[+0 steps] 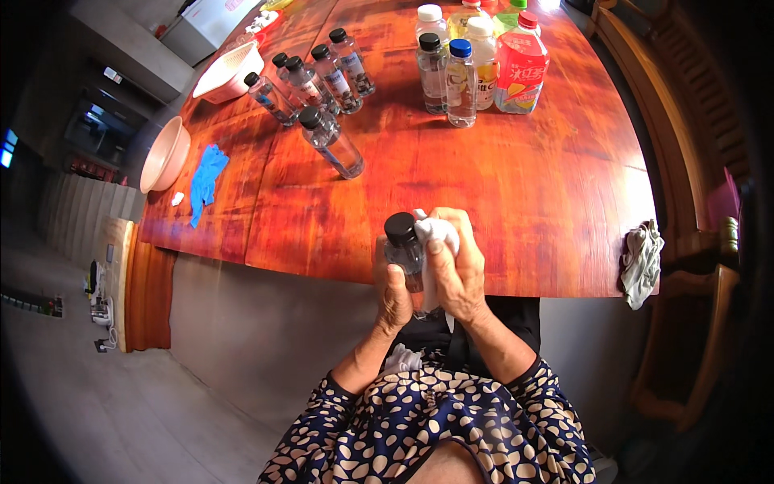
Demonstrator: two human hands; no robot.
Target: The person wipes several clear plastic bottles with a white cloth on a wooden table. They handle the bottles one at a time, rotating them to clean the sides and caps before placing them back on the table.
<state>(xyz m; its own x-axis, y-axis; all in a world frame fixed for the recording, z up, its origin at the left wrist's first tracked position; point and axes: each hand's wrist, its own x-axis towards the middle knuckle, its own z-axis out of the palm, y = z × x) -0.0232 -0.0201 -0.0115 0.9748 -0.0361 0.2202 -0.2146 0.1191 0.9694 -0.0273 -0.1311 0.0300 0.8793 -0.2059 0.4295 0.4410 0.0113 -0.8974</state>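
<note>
Bottle (404, 248) gripped in left hand (393, 292), white cloth (436, 231) pressed by right hand (456, 266).

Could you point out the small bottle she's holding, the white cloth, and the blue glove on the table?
small bottle (401, 228), head view: its black cap.
white cloth (439, 229), head view: bunched top above the right hand.
blue glove (208, 177), head view: its middle.

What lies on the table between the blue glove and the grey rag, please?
In the head view, only bare wood lies between the blue glove and grey rag.
</note>
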